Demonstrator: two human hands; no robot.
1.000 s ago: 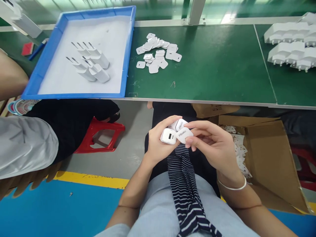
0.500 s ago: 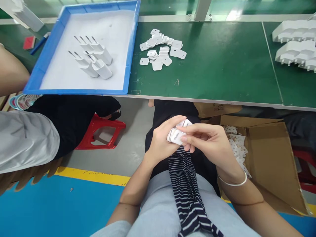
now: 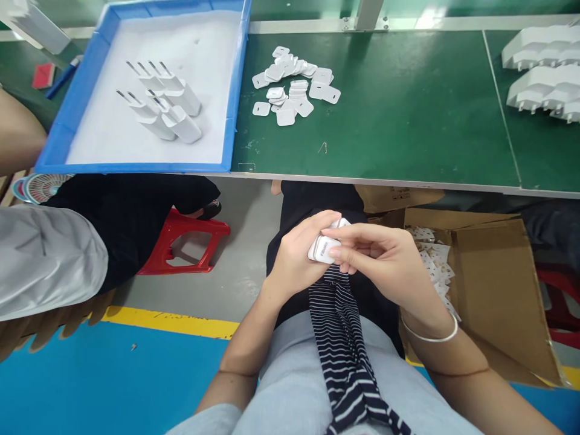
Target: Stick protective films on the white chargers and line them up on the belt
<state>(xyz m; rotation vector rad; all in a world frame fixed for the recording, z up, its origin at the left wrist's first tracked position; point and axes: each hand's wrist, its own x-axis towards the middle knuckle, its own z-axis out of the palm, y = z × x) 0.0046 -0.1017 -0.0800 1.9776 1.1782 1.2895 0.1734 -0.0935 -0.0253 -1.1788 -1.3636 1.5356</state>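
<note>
No legible text on the charger (image 3: 322,248)

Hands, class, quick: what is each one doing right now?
Left hand: closed on white charger.
Right hand: fingers pinch the same charger.

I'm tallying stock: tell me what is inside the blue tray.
The blue tray holds a white liner with a cluster of white plug adapters lying on it, prongs pointing up-left. Whatever is under the liner is covered.
</note>
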